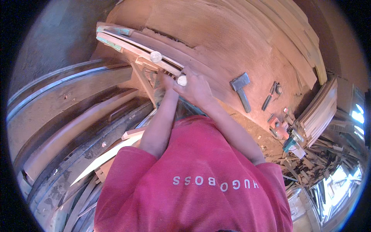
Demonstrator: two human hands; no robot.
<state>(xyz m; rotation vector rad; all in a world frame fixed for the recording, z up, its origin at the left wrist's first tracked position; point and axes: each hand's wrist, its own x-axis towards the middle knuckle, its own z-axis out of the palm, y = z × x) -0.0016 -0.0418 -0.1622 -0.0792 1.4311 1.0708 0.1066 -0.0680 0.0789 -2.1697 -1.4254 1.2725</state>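
Left hand [167,80] and right hand [196,89] sit close together with fingers curled, at the near part of a long wooden strip [125,43] that runs ahead of them to the left; how firmly either grips cannot be told. One pale disc [182,80] shows between the hands, another [155,57] rests on the strip just beyond. Right of the hands lie a hatchet [241,87], then pliers [269,97]; farther right, an orange tool [277,127].

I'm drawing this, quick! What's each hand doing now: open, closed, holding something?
Left hand: partly hidden; can't tell if it's holding anything.
Right hand: right by a pale round thing; can't tell if it's gripping.
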